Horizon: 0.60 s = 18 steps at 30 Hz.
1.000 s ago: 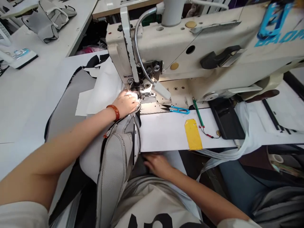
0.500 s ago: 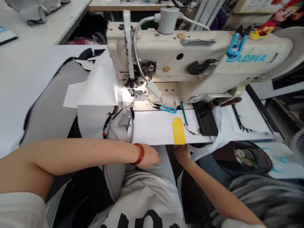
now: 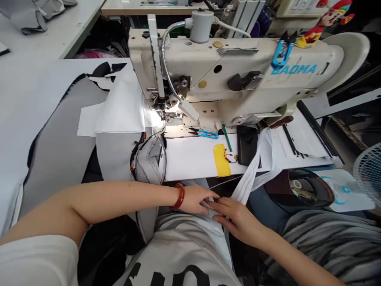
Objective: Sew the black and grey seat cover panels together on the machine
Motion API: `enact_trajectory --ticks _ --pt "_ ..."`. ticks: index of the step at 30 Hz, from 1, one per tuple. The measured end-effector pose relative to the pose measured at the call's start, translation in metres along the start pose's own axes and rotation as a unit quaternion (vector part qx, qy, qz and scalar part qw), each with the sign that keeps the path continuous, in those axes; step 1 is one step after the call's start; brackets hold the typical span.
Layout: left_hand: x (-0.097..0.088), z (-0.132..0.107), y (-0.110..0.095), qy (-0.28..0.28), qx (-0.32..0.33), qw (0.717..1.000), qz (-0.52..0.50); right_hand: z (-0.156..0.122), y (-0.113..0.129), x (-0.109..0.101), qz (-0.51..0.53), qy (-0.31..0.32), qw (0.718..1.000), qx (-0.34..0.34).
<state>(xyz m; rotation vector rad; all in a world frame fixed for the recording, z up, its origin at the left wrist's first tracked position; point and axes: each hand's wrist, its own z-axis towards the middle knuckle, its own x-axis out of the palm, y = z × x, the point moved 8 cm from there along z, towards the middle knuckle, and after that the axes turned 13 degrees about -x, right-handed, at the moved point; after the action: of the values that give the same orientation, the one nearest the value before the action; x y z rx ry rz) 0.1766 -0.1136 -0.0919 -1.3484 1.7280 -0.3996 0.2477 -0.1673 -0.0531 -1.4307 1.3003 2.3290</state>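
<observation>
My left hand [image 3: 195, 198], with a red bangle on the wrist, and my right hand [image 3: 235, 216] meet in my lap just below the table's front edge. Both pinch the end of a white fabric strip [image 3: 253, 171] that runs up and right over the table edge. A grey mesh bag piece [image 3: 150, 161] with black piping hangs off the table in front of the needle area [image 3: 166, 115] of the cream sewing machine [image 3: 238, 75]. Neither hand touches the bag piece.
Blue thread snips [image 3: 206, 134], a green pen [image 3: 226, 137], a yellow tag [image 3: 221, 159] and a black tray [image 3: 247, 145] lie on the white table by the machine bed. White and grey fabric panels [image 3: 119, 107] spread left. A round tin [image 3: 306, 188] and a fan [image 3: 369, 167] sit at right.
My left hand left the needle area and came down to my lap. My right hand moved right to the table edge, then back to meet the left on the white strip.
</observation>
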Motion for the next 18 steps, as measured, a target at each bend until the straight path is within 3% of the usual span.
enact_trajectory --ticks 6,12,14,18 --pt "-0.009 0.002 0.015 -0.061 -0.009 0.993 0.104 0.001 -0.009 -0.016 -0.071 -0.023 0.997 -0.008" --pt "-0.015 -0.006 0.014 -0.084 -0.02 0.991 0.101 -0.006 -0.022 -0.011 -0.165 0.08 0.983 0.026" --pt "-0.018 -0.015 0.008 -0.043 -0.01 0.999 0.026 -0.022 -0.036 -0.014 -0.206 0.127 0.968 0.06" --pt "-0.014 -0.038 0.0 0.157 -0.021 0.976 -0.152 -0.087 -0.053 -0.015 -0.216 0.139 0.956 0.14"
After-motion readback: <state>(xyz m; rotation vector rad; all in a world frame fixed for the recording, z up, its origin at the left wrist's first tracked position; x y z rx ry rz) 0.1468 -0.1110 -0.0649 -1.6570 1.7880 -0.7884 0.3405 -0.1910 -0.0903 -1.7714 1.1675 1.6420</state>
